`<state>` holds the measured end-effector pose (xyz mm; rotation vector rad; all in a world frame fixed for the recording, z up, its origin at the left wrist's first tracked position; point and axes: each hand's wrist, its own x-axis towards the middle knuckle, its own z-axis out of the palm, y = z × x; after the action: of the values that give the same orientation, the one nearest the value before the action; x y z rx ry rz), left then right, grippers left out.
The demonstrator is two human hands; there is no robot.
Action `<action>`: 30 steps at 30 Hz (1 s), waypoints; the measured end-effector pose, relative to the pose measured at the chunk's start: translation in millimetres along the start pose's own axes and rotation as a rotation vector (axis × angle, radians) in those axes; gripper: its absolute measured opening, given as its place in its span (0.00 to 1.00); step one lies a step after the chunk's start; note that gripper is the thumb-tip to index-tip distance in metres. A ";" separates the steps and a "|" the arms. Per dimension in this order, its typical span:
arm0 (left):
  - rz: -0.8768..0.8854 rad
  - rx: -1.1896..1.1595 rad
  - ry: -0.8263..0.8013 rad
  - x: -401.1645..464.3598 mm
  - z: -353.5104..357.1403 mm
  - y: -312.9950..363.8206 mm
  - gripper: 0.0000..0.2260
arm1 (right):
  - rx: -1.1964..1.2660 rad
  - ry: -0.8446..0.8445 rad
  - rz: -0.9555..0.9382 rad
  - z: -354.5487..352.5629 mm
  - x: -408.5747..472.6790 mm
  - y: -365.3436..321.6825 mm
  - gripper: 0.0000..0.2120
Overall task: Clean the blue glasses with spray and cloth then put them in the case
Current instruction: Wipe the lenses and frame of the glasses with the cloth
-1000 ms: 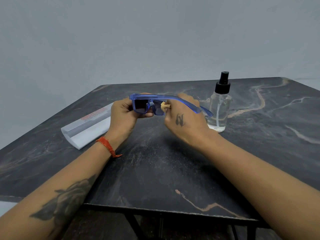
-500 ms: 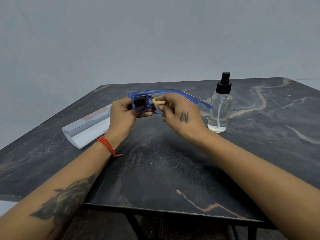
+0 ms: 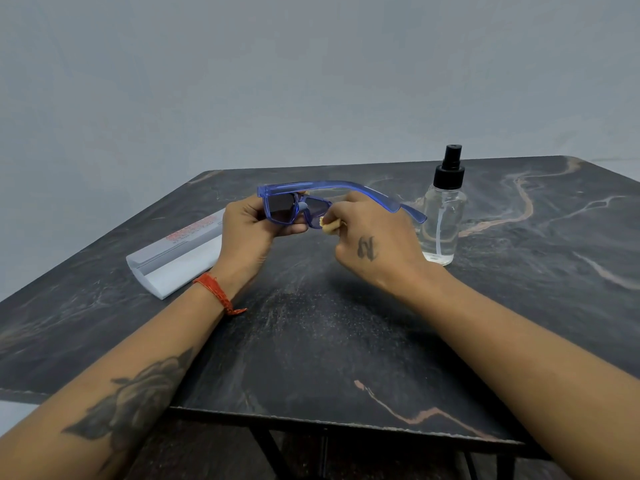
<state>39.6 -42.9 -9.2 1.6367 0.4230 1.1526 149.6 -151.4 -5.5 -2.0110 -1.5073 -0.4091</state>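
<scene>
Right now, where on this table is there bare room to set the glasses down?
Bare marble lies between the forearms, below the blue glasses, and right of the spray bottle. Far left is crowded: the white case sits beside the left hand.

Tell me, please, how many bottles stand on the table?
1. The spray bottle stands upright on the table, toward its far right side, just beyond the right hand. No other bottle is in view.

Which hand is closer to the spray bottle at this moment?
Right. The right hand, pinching the cloth against the blue glasses, is just beside the spray bottle. The left hand grips the glasses' other end, farther away, near the case.
</scene>
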 end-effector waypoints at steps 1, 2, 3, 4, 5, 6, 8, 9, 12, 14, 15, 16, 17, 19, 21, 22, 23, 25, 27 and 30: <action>-0.001 0.001 0.001 -0.2 0.5 0.2 0.12 | -0.006 0.002 0.002 1.1 -0.1 0.4 0.13; -0.003 0.002 0.003 -0.3 0.7 0.1 0.12 | -0.004 0.007 0.003 2.6 0.2 0.6 0.13; -0.005 0.003 0.006 0.0 0.3 -0.1 0.12 | 0.010 0.014 0.002 3.8 0.7 0.6 0.12; -0.005 0.004 0.010 0.3 -0.3 -0.3 0.13 | 0.042 0.024 0.004 5.0 1.2 0.4 0.12; -0.004 0.002 0.015 0.9 -0.9 -0.4 0.13 | 0.097 0.038 0.011 5.5 1.8 -0.1 0.12; -0.004 -0.001 0.019 1.4 -1.3 -0.5 0.13 | 0.164 0.057 0.014 5.5 2.3 -0.4 0.11; -0.008 -0.007 0.021 1.3 -1.3 -0.1 0.13 | 0.277 0.100 0.001 5.9 3.2 -0.9 0.10; -0.014 -0.012 0.021 0.9 -1.0 0.1 0.13 | 0.308 0.124 -0.012 6.7 3.7 -1.0 0.09; -0.030 -0.020 0.019 -0.1 0.3 1.2 0.12 | 0.371 0.182 -0.031 10.8 6.0 0.6 0.09; -0.030 -0.029 0.000 -1.1 0.9 2.9 0.13 | 0.407 0.208 -0.018 12.1 7.1 0.6 0.10; -0.026 -0.034 -0.014 -1.6 1.1 3.6 0.13 | 0.425 0.217 -0.005 11.9 7.6 0.1 0.10; -0.024 -0.037 -0.027 -2.0 1.3 4.0 0.13 | 0.442 0.220 0.004 11.5 8.2 -0.3 0.10; -0.024 -0.039 -0.038 -2.6 1.5 4.5 0.13 | 0.439 0.224 -0.003 11.2 8.7 -0.3 0.10; -0.032 -0.040 -0.045 -3.1 1.6 5.1 0.13 | 0.331 0.253 -0.064 12.7 9.7 -0.3 0.10; -0.042 -0.037 -0.051 -3.3 1.7 5.2 0.13 | 0.199 0.285 -0.099 12.9 10.7 0.3 0.10; -0.043 -0.034 -0.056 -3.2 1.6 5.1 0.13 | 0.155 0.294 -0.096 10.7 11.3 0.0 0.09; -0.042 -0.030 -0.058 -3.0 1.4 5.1 0.13 | 0.116 0.288 -0.093 8.2 11.2 -0.6 0.08; -0.034 -0.024 -0.049 -2.7 1.1 4.8 0.13 | 0.041 0.239 -0.085 2.3 9.6 -2.3 0.06; -0.020 -0.030 -0.039 -2.7 0.9 5.0 0.13 | -0.008 0.188 -0.078 -1.1 7.7 -1.4 0.07; -0.013 -0.025 -0.032 -3.7 1.2 5.2 0.12 | -0.048 0.140 -0.064 -3.6 5.0 -0.4 0.08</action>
<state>37.5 -48.3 -6.4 1.6266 0.3966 1.1162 151.2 -149.7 0.3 -1.9310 -1.4908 -0.6045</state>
